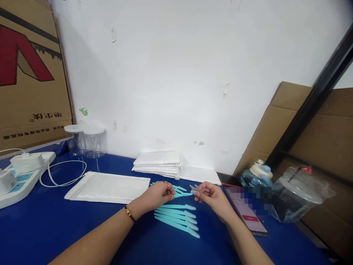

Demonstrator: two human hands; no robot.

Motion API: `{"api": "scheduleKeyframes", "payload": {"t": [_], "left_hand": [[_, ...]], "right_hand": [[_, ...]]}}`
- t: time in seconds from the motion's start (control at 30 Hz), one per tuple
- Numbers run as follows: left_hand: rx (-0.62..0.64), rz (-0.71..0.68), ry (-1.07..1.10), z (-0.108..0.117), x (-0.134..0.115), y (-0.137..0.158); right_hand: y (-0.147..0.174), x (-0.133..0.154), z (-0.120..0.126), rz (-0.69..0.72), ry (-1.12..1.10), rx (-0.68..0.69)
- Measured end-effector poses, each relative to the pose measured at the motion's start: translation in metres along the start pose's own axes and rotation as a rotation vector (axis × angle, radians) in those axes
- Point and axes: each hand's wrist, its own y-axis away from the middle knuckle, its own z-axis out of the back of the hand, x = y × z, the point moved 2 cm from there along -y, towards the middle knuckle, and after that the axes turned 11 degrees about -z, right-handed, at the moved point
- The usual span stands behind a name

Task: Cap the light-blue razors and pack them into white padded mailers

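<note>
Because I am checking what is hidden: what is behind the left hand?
Beyond the left hand, some turquoise tools show partly, then stacked white packets; whatever the hand covers cannot be seen.

Scuffed white wall [171, 73], blue tabletop [82, 224].

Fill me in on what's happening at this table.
A person is working on a turquoise tool. The left hand holds one end; the right hand is at the other, though exactly what it pinches is hard to tell. A row of similar tools lies nearer the person on the blue table. A white packet lies to the left, and a phone to the right.
</note>
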Motion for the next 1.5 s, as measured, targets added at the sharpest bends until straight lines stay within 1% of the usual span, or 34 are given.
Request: {"api": "scheduleKeyframes", "payload": {"t": [0.17, 0.27, 0.37, 0.43, 0.5, 0.63, 0.67, 0.73, 0.83, 0.9, 0.97, 1.13, 1.27, 1.43, 1.5], "left_hand": [[0.003, -0.023, -0.008, -0.001, -0.001, -0.001], [0.031, -0.042, -0.023, -0.004, -0.004, -0.001], [0.076, -0.053, -0.053, -0.007, -0.008, 0.001], [0.1, -0.063, -0.084, -0.008, -0.008, 0.001], [0.087, -0.075, -0.139, -0.005, -0.005, 0.001], [-0.061, -0.052, -0.386, 0.008, 0.006, 0.001], [-0.083, -0.038, -0.449, 0.011, 0.009, 0.001], [-0.084, -0.015, -0.532, 0.014, 0.014, 0.001], [-0.051, 0.006, -0.561, 0.014, 0.016, 0.0], [-0.039, 0.02, -0.544, 0.013, 0.016, 0.0], [-0.038, 0.033, -0.511, 0.013, 0.015, -0.001], [-0.014, 0.03, -0.423, 0.01, 0.016, -0.001], [-0.014, 0.032, -0.363, 0.004, 0.016, -0.003], [-0.027, 0.036, -0.309, 0.0, 0.017, -0.005], [-0.011, 0.032, -0.275, -0.003, 0.017, -0.006]], "right_hand": [[-0.002, -0.004, -0.008, -0.021, -0.019, 0.047], [-0.001, -0.008, -0.015, -0.046, 0.002, 0.088], [0.0, -0.01, -0.017, -0.055, 0.084, 0.128], [0.0, -0.011, -0.013, -0.055, 0.183, 0.148], [-0.002, -0.012, -0.005, -0.031, 0.306, 0.097], [-0.009, -0.015, 0.017, 0.086, 0.603, -0.225], [-0.011, -0.016, 0.02, 0.109, 0.677, -0.273], [-0.015, -0.019, 0.02, 0.132, 0.795, -0.301], [-0.021, -0.023, 0.015, 0.131, 0.881, -0.285], [-0.023, -0.027, 0.012, 0.117, 0.882, -0.284], [-0.024, -0.03, 0.01, 0.081, 0.837, -0.264], [-0.022, -0.031, 0.007, -0.003, 0.674, -0.137], [-0.019, -0.025, 0.001, -0.008, 0.608, -0.055], [-0.02, -0.021, -0.004, 0.003, 0.597, -0.054], [-0.019, -0.021, -0.007, 0.016, 0.582, -0.046]]}}
